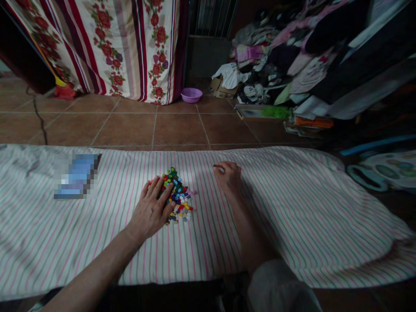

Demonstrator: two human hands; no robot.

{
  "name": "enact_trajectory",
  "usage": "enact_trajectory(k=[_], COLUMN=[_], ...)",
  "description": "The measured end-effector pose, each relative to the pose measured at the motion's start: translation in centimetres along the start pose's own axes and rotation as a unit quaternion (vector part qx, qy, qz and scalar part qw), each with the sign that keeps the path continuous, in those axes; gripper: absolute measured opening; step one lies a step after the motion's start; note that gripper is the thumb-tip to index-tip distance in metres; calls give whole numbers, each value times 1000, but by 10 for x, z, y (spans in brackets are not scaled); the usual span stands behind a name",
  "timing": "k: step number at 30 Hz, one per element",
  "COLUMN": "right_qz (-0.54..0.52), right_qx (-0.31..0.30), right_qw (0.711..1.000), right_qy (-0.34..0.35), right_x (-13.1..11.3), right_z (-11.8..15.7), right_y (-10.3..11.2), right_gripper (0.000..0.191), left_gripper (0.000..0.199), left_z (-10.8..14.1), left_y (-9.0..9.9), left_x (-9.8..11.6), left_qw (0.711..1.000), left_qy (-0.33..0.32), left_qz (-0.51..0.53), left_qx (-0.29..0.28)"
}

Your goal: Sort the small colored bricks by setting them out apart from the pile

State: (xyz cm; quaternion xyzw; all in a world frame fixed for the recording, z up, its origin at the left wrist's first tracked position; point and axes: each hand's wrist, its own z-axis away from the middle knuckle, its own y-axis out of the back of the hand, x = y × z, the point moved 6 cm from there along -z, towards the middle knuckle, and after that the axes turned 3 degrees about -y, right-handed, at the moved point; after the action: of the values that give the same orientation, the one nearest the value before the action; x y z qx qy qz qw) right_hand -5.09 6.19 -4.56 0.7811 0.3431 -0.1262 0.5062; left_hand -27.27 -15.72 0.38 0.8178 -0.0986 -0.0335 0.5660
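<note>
Small coloured pieces (182, 200) lie piled left of the frame's centre, the left hand (152, 210) spread over their edge. The right hand (229, 175), fingers curled, pinches something small (dark green) near centre, above the striped cloth (201, 242).

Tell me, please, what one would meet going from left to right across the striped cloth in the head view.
Pixelated blue item, heap of small coloured pieces partly under the left hand, right hand pinching a small dark green piece.
</note>
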Motion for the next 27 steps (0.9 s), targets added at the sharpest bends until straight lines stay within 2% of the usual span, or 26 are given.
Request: enact_trajectory(k=[8, 22, 27], right_qz=[-8, -31, -57], right_qx=[-2, 13, 29], right_qw=[1000, 999, 998], right_qy=[15, 2, 0], right_x=[0, -1, -14], right_z=[0, -1, -1], right_y=[0, 4, 8], right_gripper=[16, 16, 15], left_gripper=[50, 50, 51], left_z=[0, 0, 0], left_y=[-1, 0, 0], left_x=[-2, -3, -4], left_qw=[1000, 1000, 1000], left_qy=[4, 12, 12], left_qz=[-7, -5, -4], left_qx=[-3, 0, 6])
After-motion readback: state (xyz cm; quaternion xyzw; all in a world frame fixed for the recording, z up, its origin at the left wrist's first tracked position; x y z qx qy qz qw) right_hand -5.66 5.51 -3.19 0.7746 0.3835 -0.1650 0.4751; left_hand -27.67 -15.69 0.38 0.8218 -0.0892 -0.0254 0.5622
